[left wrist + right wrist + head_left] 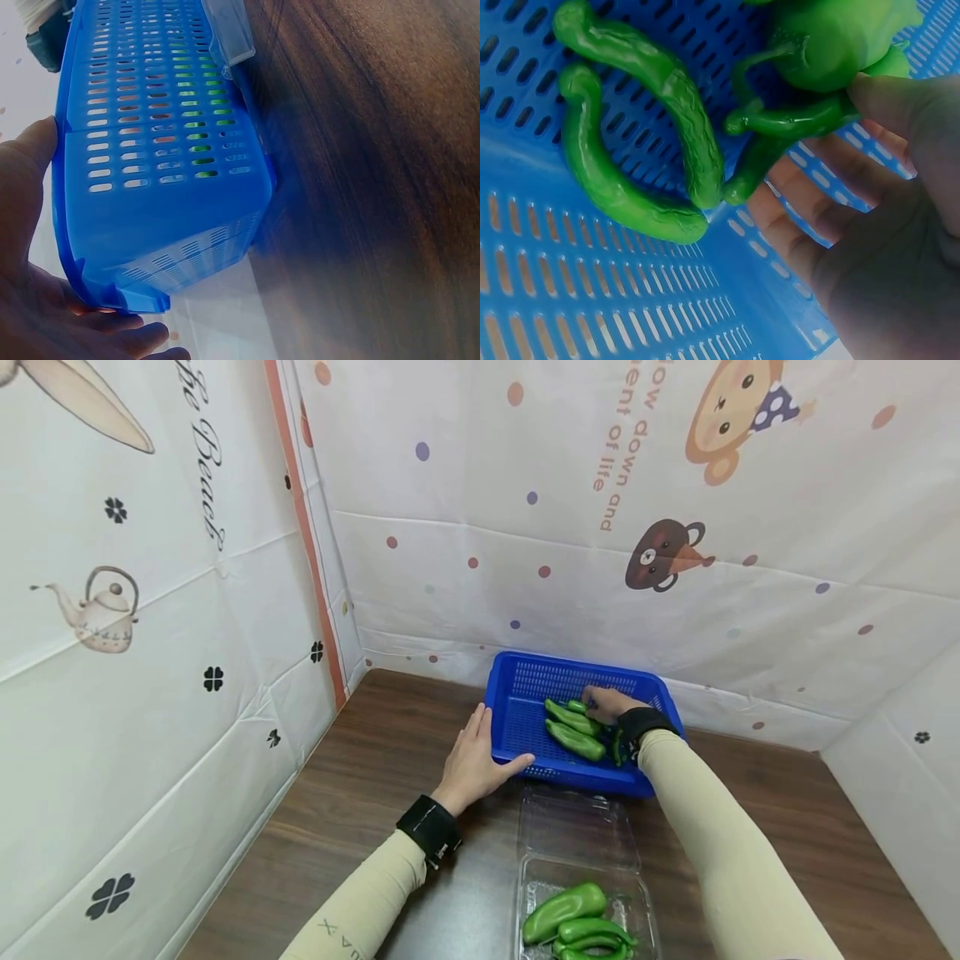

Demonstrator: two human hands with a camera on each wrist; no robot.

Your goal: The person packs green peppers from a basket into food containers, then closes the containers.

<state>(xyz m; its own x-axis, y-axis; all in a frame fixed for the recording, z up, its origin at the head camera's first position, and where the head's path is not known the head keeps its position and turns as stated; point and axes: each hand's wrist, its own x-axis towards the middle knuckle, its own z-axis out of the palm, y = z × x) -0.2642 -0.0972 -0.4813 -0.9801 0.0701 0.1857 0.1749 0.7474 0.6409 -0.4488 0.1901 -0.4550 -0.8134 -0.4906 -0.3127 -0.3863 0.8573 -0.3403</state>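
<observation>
A: From the head view, where are the hands relative to the blue basket (pixel 517 693)?

B: The left hand (pixel 474 764) lies flat against the basket's near-left corner, fingers straight along its left wall and thumb along the front rim. The right hand (pixel 609 703) is inside the basket, its fingers on a small green pepper (pixel 576 706) at the back of the pile of green peppers (pixel 573 731). In front of the basket sits an open clear clamshell box (pixel 573 831) with more peppers (pixel 573 922) in its near half.

A: Any writing?

B: The backdrop behind the basket reads "slow down and", partly cut, and "of life" in orange; the left sheet has script I cannot read whole.

A: The left wrist view?

B: The basket's slotted wall (pixel 150 135) fills it, green showing through the slots. Thumb and palm (pixel 22 247) press flat against it, not curled.

A: And the right wrist view?

B: On the basket floor (pixel 577 300) lie two long curved peppers (pixel 641 127). The thumb (pixel 896 105) and fingers (pixel 802 217) pinch a thin pepper (pixel 795 124) beside a fat one (pixel 840 41).
</observation>
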